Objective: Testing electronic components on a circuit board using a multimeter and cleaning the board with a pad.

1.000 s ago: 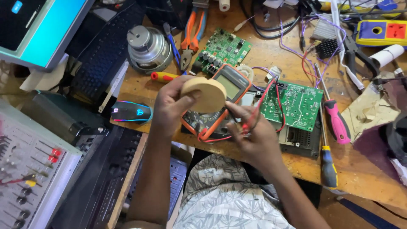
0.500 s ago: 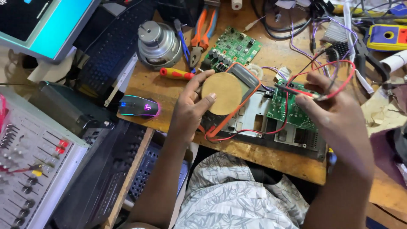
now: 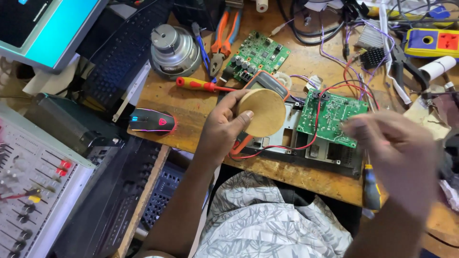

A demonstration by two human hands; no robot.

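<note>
Currently the left hand [image 3: 222, 126] grips a tan round disc [image 3: 262, 112] by its edge, thumb on the near rim, fingers curled around the far side; it looks like a tape roll, can't confirm. Disc sits just above an orange-cased multimeter [image 3: 266, 83], covering most of it. Red lead wire [image 3: 306, 143] loops from under the disc across the green circuit board [image 3: 334, 117] to the right. Right hand [image 3: 397, 153] is raised near the board's right edge, motion-blurred; can't tell whether its fingers are apart or pinching anything. Red-handled screwdriver [image 3: 196, 85] lies left of the meter, lit mouse [image 3: 152, 121] at the bench's left edge, motor housing [image 3: 174, 45] and orange pliers [image 3: 224, 36] at the far side.
</note>
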